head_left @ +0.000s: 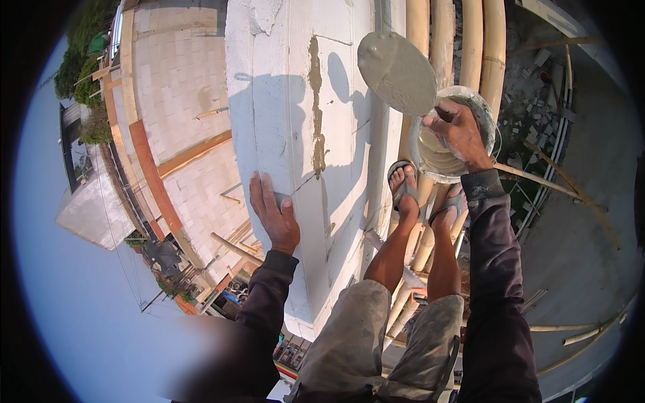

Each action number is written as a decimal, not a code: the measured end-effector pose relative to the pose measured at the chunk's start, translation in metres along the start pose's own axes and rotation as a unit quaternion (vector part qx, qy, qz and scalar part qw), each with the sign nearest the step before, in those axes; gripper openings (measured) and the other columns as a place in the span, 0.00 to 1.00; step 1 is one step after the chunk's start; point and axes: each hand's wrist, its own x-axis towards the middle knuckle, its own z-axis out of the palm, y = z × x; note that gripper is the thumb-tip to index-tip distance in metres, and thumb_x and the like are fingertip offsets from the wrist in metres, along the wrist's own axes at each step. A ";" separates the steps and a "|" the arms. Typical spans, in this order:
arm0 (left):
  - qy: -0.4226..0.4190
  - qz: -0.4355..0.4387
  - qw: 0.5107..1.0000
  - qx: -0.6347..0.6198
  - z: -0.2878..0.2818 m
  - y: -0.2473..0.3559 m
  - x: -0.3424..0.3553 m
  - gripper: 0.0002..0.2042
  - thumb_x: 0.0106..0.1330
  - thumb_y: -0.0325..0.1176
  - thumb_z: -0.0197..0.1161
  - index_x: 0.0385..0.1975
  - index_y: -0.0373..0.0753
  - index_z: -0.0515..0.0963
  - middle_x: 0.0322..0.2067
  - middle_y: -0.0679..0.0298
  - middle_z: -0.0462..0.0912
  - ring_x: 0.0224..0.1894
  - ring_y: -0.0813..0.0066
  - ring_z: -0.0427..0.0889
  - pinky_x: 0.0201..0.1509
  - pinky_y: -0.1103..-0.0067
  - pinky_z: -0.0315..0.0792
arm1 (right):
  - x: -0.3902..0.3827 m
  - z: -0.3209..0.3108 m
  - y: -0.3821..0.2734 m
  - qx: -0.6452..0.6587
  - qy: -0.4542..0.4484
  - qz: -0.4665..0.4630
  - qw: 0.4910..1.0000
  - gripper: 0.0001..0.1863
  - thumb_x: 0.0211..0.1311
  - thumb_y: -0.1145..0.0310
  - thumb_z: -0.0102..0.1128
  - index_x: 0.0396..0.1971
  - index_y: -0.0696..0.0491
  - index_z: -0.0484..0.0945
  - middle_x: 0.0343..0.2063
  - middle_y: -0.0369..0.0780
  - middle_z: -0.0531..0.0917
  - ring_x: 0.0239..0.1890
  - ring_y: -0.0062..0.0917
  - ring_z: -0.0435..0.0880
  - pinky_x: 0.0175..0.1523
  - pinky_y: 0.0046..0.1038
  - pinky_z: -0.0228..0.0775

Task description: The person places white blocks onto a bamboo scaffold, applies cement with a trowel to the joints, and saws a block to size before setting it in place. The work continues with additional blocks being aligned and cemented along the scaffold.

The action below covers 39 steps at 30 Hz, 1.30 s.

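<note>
My left hand (pixel 272 215) rests with fingers apart on the white block wall (pixel 302 262). My right hand (pixel 458 131) is closed on a trowel (pixel 396 70), its broad oval blade coated in grey mortar and raised beside the wall. Beneath that hand is a bucket (pixel 480 152) with grey mortar inside. An uneven streak of mortar (pixel 317 107) runs along a joint in the blocks, crossed by shadows.
I stand in sandals (pixel 403 185) on bamboo poles (pixel 494 47) beside the wall. Left is another block wall (pixel 175 54) with timber boards (pixel 154 174). Lower down on the right are rubble (pixel 537 94), pipes and loose bamboo. Rooftops and trees lie beyond, far left.
</note>
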 end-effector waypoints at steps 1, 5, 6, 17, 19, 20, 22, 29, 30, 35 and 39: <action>-0.001 -0.002 1.000 -0.001 0.000 -0.001 0.000 0.30 0.76 0.44 0.47 0.71 0.30 0.60 0.72 0.42 0.56 0.74 0.41 0.53 0.76 0.53 0.47 | 0.014 0.011 -0.009 -0.032 0.024 0.026 0.999 0.21 0.57 0.69 0.66 0.51 0.60 0.82 0.29 0.36 0.80 0.31 0.22 0.76 0.40 0.27 0.70; 0.004 0.003 1.000 -0.003 0.000 -0.003 0.000 0.29 0.74 0.42 0.49 0.70 0.31 0.61 0.72 0.43 0.57 0.73 0.40 0.54 0.75 0.50 0.45 | 0.062 0.050 -0.045 -0.125 0.075 0.001 0.989 0.22 0.55 0.67 0.67 0.50 0.58 0.83 0.32 0.48 0.85 0.36 0.34 0.85 0.45 0.31 0.74; 0.005 0.002 1.000 -0.006 0.000 -0.003 -0.001 0.29 0.73 0.41 0.49 0.70 0.31 0.61 0.72 0.43 0.57 0.73 0.40 0.54 0.75 0.49 0.45 | 0.068 0.057 -0.055 -0.164 0.090 0.027 0.982 0.22 0.54 0.67 0.68 0.50 0.57 0.84 0.33 0.52 0.86 0.38 0.38 0.87 0.46 0.32 0.75; -0.009 -0.010 1.000 -0.008 -0.001 -0.001 0.000 0.28 0.75 0.43 0.48 0.71 0.36 0.62 0.73 0.45 0.56 0.75 0.43 0.52 0.76 0.49 0.43 | 0.053 0.166 -0.173 -0.389 0.155 -0.060 0.906 0.09 0.53 0.74 0.60 0.31 0.63 0.84 0.32 0.55 0.84 0.36 0.51 0.86 0.46 0.42 0.81; -0.009 -0.006 1.000 -0.006 -0.001 0.000 0.000 0.28 0.75 0.43 0.48 0.71 0.36 0.62 0.73 0.46 0.56 0.75 0.43 0.52 0.76 0.49 0.42 | 0.036 0.158 -0.172 -0.385 0.142 -0.063 0.910 0.10 0.53 0.75 0.59 0.33 0.64 0.84 0.33 0.56 0.84 0.37 0.51 0.86 0.46 0.42 0.80; -0.014 -0.014 1.000 -0.010 -0.001 0.000 0.000 0.28 0.75 0.43 0.48 0.71 0.36 0.62 0.73 0.46 0.56 0.75 0.43 0.52 0.76 0.49 0.42 | 0.027 0.152 -0.166 -0.383 0.137 -0.073 0.911 0.11 0.53 0.76 0.58 0.34 0.64 0.84 0.34 0.57 0.84 0.37 0.51 0.86 0.46 0.43 0.80; -0.013 -0.013 1.000 -0.009 0.000 -0.001 -0.001 0.28 0.75 0.43 0.48 0.71 0.37 0.62 0.73 0.46 0.56 0.75 0.43 0.52 0.76 0.49 0.42 | 0.017 0.128 -0.147 -0.353 0.154 -0.068 0.921 0.12 0.53 0.76 0.57 0.37 0.61 0.84 0.37 0.55 0.84 0.38 0.51 0.86 0.47 0.44 0.79; -0.007 -0.010 1.000 -0.011 0.003 -0.004 -0.004 0.28 0.75 0.43 0.48 0.71 0.36 0.62 0.73 0.46 0.56 0.75 0.43 0.52 0.76 0.49 0.42 | 0.101 0.114 -0.068 -0.221 0.236 -0.090 0.942 0.16 0.55 0.76 0.60 0.45 0.56 0.84 0.40 0.52 0.85 0.43 0.47 0.85 0.50 0.41 0.76; -0.004 -0.010 1.000 -0.014 0.003 -0.004 -0.004 0.28 0.75 0.43 0.48 0.71 0.36 0.62 0.73 0.46 0.56 0.75 0.43 0.52 0.76 0.49 0.42 | 0.107 0.121 -0.064 -0.207 0.248 -0.077 0.943 0.17 0.55 0.76 0.61 0.46 0.56 0.84 0.40 0.52 0.85 0.44 0.47 0.85 0.50 0.41 0.76; -0.008 -0.015 1.000 -0.010 0.001 -0.001 -0.002 0.28 0.75 0.44 0.48 0.71 0.36 0.62 0.72 0.47 0.57 0.74 0.43 0.53 0.76 0.49 0.44 | 0.080 0.148 -0.061 -0.175 0.279 -0.110 0.938 0.22 0.55 0.73 0.69 0.52 0.59 0.82 0.34 0.49 0.84 0.36 0.37 0.85 0.47 0.32 0.76; -0.004 -0.013 1.000 -0.010 0.000 0.001 0.001 0.28 0.75 0.44 0.47 0.71 0.37 0.62 0.72 0.47 0.57 0.74 0.43 0.53 0.75 0.49 0.44 | 0.059 0.145 -0.041 -0.077 0.255 -0.098 0.959 0.23 0.58 0.73 0.70 0.54 0.61 0.80 0.31 0.39 0.81 0.33 0.23 0.76 0.43 0.27 0.72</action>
